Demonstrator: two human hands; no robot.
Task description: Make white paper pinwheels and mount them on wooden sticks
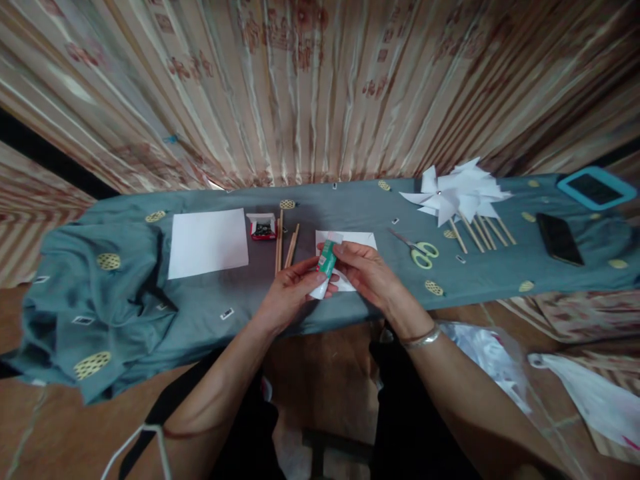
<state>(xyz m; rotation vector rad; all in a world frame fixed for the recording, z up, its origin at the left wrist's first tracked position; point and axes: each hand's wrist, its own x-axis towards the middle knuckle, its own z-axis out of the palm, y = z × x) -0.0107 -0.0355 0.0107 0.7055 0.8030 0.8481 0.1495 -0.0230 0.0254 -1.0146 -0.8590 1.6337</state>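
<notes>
Head view, left grip (289, 291), right grip (369, 271), pinching green tube (326, 259)

Blocked at the middle of the bench (350, 208) by the left hand (293, 288) and the right hand (369, 268) around a green packet (327, 259), over white paper (361, 237). Open behind them, from the loose sticks (279, 243) across to the scissors (415, 247), as far back as the curtain (310, 100). Tight between the sticks and the red box (263, 229), and again between that box and the large sheet (209, 244). Passable in front of the sheet, along the near edge, up to the heaped cloth (115, 283). Crowded at the right rear by the pinwheels (465, 191) and their handles (468, 236), angled toward the near edge; farther right, narrowed by the phone (559, 239) and the blue tablet (597, 187). Free in front of the handles.
</notes>
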